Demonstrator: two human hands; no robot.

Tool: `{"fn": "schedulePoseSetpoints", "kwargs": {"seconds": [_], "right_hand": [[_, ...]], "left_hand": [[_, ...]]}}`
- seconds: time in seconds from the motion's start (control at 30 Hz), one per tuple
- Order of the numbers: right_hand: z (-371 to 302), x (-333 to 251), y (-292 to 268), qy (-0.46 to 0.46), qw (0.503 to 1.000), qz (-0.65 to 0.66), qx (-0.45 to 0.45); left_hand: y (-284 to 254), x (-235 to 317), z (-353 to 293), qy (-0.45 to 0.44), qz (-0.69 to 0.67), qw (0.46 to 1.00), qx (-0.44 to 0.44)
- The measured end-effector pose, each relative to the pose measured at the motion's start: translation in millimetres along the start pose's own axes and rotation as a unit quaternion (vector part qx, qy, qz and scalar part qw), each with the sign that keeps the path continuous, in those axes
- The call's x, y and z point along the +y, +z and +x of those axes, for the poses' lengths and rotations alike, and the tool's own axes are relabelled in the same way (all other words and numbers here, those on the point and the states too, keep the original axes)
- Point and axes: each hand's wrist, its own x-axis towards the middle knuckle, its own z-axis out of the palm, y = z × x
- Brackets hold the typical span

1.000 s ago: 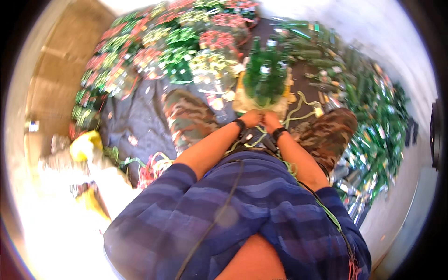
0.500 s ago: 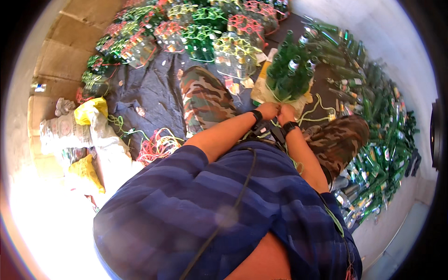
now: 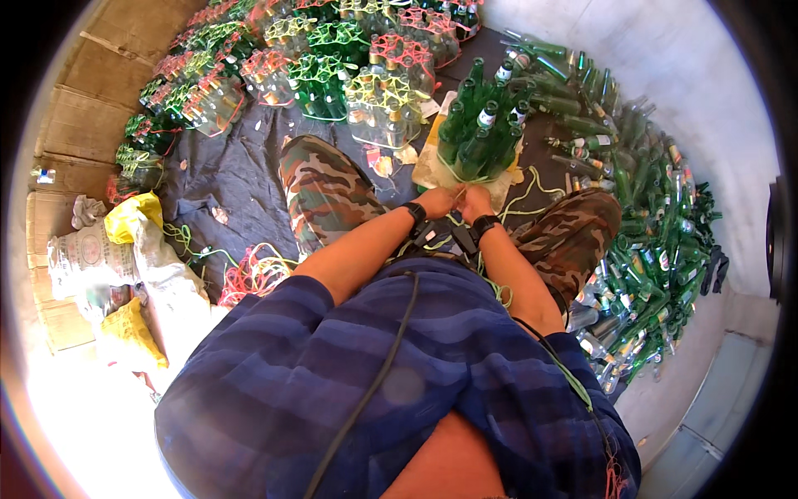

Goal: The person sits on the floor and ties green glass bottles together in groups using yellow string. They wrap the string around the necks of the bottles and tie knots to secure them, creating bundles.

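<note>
Green bottles (image 3: 475, 152), upright, just beyond right hand (image 3: 476, 202)

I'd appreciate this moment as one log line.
left hand beside right hand; clustered green glass bottles: upright; yellow-green cord: right of bottles

White glare floods my lower left, a pale flare spots my shirt (image 3: 316, 374), and fisheye bends the wall (image 3: 665, 75)

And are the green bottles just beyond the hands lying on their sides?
No, those green bottles stand clustered upright, necks up, beyond the left hand and right hand.
</note>
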Motion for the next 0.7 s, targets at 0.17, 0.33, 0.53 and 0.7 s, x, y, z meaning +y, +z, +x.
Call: {"fn": "schedulePoseSetpoints", "kwargs": {"seconds": [0.17, 0.33, 0.53, 0.7], "right_hand": [[-15, -9, -8, 0.008, 0.997, -0.04, -0.06], [-42, -16, 4, -0.028, 0.998, -0.057, -0.002], [-50, -32, -3, -0.087, 0.977, -0.192, -0.013], [-63, -47, 2, -0.106, 0.964, -0.245, -0.011]], "left_hand": [[-28, 13, -1, -0.02, -0.041, 0.987, -0.155], [-38, -5, 1, -0.011, 0.061, 0.987, -0.152], [-43, 2, -2, -0.096, 0.012, 0.995, 0.039], [-72, 42, -7, -0.054, -0.032, 0.977, 0.203]]}}
